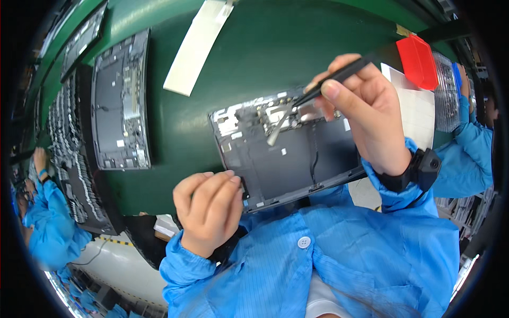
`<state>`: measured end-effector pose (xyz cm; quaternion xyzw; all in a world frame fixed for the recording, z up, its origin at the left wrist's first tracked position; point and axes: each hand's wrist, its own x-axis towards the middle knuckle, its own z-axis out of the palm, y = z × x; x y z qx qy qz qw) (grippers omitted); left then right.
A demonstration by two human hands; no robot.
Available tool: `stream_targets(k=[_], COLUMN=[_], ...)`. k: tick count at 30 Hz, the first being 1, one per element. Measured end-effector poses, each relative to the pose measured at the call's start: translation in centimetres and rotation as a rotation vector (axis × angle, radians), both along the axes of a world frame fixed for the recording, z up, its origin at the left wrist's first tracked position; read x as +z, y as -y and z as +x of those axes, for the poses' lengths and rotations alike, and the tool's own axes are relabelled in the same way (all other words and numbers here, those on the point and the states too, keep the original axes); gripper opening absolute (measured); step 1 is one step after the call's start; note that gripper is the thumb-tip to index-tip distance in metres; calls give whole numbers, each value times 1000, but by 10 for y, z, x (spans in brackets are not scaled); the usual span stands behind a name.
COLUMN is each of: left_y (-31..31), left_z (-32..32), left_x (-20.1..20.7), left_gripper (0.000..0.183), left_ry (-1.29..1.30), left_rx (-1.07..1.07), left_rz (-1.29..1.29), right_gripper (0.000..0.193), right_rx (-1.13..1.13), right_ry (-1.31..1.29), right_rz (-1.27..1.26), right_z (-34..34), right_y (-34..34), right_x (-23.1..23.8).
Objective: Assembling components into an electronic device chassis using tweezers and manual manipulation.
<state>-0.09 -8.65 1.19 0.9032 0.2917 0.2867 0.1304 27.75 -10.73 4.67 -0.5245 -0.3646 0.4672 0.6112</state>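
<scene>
The right hand (371,108) pinches black tweezers (344,71), apparently positioning a pale strip (275,133) toward the laptop chassis (281,175)'s far edge; steady aim seems needed. The left hand (209,209)'s grip is unclear.

The head view looks down, close above the near blue jacket (360,238). It faces out over the green bench (265,53)

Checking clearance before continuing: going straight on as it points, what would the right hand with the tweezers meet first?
Probably the open device chassis, near its far edge: the tweezers in the right hand slant down-left over it, a pale strip at their tips. Depth is unclear.
</scene>
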Motion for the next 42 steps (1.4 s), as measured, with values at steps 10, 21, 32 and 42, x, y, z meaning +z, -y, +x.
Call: stream_targets(k=[10, 21, 32, 42], left_y=[1, -15, -35, -35], left_z=[4, 4, 25, 18], left_x=[-6, -14, -6, -2], left_gripper=[49, 44, 26, 10], left_ry=[207, 134, -21, 76], left_rx=[219, 180, 235, 268], left_rz=[80, 149, -17, -173], right_gripper=[32, 32, 34, 34], right_rx=[332, 346, 172, 199], right_ry=[51, 136, 177, 131], right_rz=[-117, -159, -6, 63], right_z=[-38, -48, -15, -3], right_y=[-37, -47, -36, -4], right_x=[-2, -1, 4, 11])
